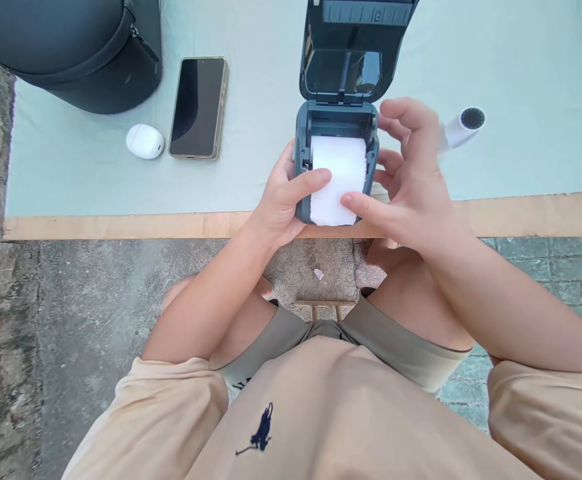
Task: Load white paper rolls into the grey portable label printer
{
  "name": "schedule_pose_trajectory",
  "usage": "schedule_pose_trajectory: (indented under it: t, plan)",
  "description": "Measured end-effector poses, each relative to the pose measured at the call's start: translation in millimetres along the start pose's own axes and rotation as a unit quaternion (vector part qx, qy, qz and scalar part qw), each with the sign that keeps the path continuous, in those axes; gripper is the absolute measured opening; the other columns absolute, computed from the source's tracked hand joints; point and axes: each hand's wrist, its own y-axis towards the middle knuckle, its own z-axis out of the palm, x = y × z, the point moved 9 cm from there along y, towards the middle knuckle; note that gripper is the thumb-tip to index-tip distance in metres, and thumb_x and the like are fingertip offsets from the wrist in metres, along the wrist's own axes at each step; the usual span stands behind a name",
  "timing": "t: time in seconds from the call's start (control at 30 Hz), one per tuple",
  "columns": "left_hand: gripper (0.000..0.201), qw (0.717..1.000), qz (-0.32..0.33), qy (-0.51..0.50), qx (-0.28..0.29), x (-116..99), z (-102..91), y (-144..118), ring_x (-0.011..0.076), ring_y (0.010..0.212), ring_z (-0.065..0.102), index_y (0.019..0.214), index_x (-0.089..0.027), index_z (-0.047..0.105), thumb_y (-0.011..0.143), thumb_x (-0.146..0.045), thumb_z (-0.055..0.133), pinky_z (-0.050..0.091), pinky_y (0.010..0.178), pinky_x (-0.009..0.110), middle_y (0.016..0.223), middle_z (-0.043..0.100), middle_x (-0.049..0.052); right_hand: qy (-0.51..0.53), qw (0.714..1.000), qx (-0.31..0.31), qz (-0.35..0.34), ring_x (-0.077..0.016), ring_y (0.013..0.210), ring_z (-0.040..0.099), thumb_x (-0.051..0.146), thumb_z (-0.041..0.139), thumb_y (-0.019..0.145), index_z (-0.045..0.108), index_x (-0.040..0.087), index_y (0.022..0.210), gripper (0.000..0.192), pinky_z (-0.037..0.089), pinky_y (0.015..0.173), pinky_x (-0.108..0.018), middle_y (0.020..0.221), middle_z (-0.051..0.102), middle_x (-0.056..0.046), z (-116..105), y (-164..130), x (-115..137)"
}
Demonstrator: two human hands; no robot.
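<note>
A dark portable thermal printer (303,200) stands at the table's front edge with its lid (311,73) swung up and back. A white paper roll (338,157) sits in its bay, and a flap of paper hangs over the front with a rough lower edge. My left hand (283,193) is closed around the printer's left side, its thumb lying on the paper. At the right side, my right hand (415,180) has its thumb tip on the paper and its curved fingers against the casing. Some of those fingertips are hidden by the printer.
Left of the printer lie a smartphone (198,107) and a white earbud case (145,141). A black zippered bag (95,73) fills the back left. Rightward is a white cylinder with a dark end (463,127). The cloth-covered table (531,80) has a bare wooden front edge (121,225).
</note>
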Motion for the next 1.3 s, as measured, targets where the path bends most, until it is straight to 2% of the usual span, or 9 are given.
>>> schedule_pose_trajectory:
  t: [0.17,0.33,0.47,0.57,0.67,0.9,1.03,1.13,1.3]
  plan:
    - [0.063,1.000,-0.007,0.007,0.015,1,3.1,-1,0.0430,0.142,0.068,0.116,-0.026,0.066,0.067,-0.050,0.097,0.067,0.107,0.051,0.124,0.080,0.009,0.001,0.996,-0.075,-0.039,-0.0286,0.156,0.048,0.072,0.070,0.093,0.039,0.056,0.154,0.070,0.062,0.113,-0.047,0.167,0.039,0.003,-22,8,10]
    - [0.062,0.999,0.000,0.033,0.031,0,5.2,-3,0.0420,0.138,0.071,0.122,-0.027,0.065,0.072,-0.046,0.095,0.068,0.102,0.049,0.123,0.080,0.008,-0.020,0.990,-0.106,-0.090,-0.0235,0.155,0.047,0.057,0.064,0.104,0.044,0.055,0.155,0.054,0.061,0.114,-0.037,0.169,0.033,0.007,-31,26,36]
    - [0.058,1.000,0.003,0.022,0.016,0,3.3,-2,0.0413,0.141,0.069,0.122,-0.027,0.065,0.073,-0.042,0.093,0.067,0.105,0.051,0.119,0.081,0.007,-0.081,0.983,-0.131,-0.099,-0.0229,0.132,0.061,0.063,0.054,0.107,0.063,0.045,0.138,0.037,0.064,0.106,-0.040,0.139,0.057,0.000,-33,35,34]
    - [0.063,1.000,0.001,0.013,0.001,2,0.9,-2,0.0433,0.146,0.065,0.117,-0.027,0.065,0.066,-0.048,0.098,0.065,0.110,0.054,0.121,0.080,0.007,-0.087,0.981,-0.111,-0.131,-0.0267,0.123,0.061,0.066,0.060,0.102,0.071,0.035,0.121,0.038,0.065,0.101,-0.047,0.119,0.059,-0.007,-28,36,26]
    - [0.070,1.000,0.002,0.014,-0.009,2,-1.3,-4,0.0441,0.148,0.063,0.115,-0.028,0.065,0.061,-0.055,0.101,0.065,0.111,0.054,0.118,0.079,0.005,-0.087,0.980,-0.085,-0.159,-0.0298,0.131,0.057,0.058,0.065,0.099,0.071,0.032,0.113,0.030,0.057,0.115,-0.055,0.120,0.059,-0.010,-22,31,23]
    - [0.065,1.000,0.008,0.007,0.019,-1,3.3,-3,0.0397,0.143,0.068,0.116,-0.029,0.064,0.065,-0.050,0.100,0.066,0.106,0.047,0.119,0.080,0.004,-0.067,0.991,-0.022,-0.110,-0.0319,0.146,0.051,0.060,0.061,0.098,0.068,0.032,0.105,0.030,0.054,0.120,-0.056,0.141,0.056,-0.009,-15,21,19]
    - [0.057,1.000,0.003,-0.003,0.031,-2,6.9,-3,0.0369,0.146,0.066,0.117,-0.033,0.066,0.074,-0.062,0.089,0.066,0.108,0.046,0.126,0.080,0.005,0.033,0.999,0.000,-0.007,-0.0276,0.134,0.062,0.069,0.069,0.091,0.051,0.043,0.138,0.056,0.065,0.100,-0.046,0.153,0.053,-0.003,-9,19,0]
    - [0.049,0.999,0.016,0.005,0.036,-4,9.4,-5,0.0355,0.148,0.064,0.115,-0.032,0.068,0.080,-0.062,0.084,0.065,0.109,0.044,0.122,0.080,0.005,0.136,0.988,0.061,0.043,-0.0253,0.122,0.069,0.074,0.073,0.086,0.034,0.046,0.149,0.079,0.068,0.088,-0.041,0.149,0.060,-0.003,8,17,-6]
    - [0.034,0.997,0.041,-0.023,0.056,-6,11.6,-5,0.0337,0.145,0.066,0.112,-0.029,0.070,0.087,-0.049,0.080,0.064,0.109,0.043,0.112,0.080,0.005,0.176,0.981,0.071,0.034,-0.0235,0.121,0.069,0.061,0.077,0.090,0.039,0.044,0.144,0.069,0.068,0.083,-0.037,0.140,0.063,-0.002,9,18,-2]
